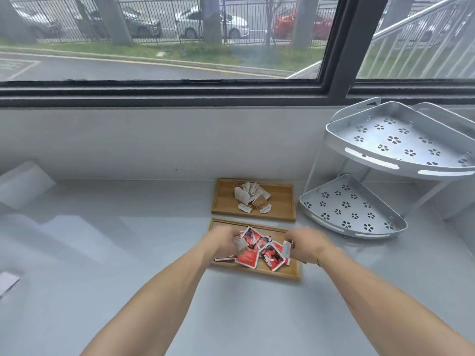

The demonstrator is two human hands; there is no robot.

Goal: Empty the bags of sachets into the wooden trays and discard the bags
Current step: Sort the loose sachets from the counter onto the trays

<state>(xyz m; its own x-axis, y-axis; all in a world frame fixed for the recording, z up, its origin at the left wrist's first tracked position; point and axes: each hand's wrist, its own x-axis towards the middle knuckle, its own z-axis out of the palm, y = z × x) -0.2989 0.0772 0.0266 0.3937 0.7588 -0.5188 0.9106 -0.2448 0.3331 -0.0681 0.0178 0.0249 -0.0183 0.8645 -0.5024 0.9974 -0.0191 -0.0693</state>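
Note:
Two wooden trays lie on the white counter. The far tray [226, 201] holds a small heap of beige and white sachets [250, 197]. The near tray [282, 273] holds a pile of red sachets [270, 255]. Both my hands are over the near tray, one at each end of the pile. My left hand [222, 241] has its fingers curled on a beige sachet [240, 244]. My right hand [307, 246] is curled on a white sachet [286, 249]. Both hands are blurred. I see no bag.
A silver two-tier corner rack [354, 209] stands right of the trays, close to the far tray's right end. A wall and window run behind the trays. A translucent box [23, 183] and a pale slip of paper [7, 282] lie at the far left.

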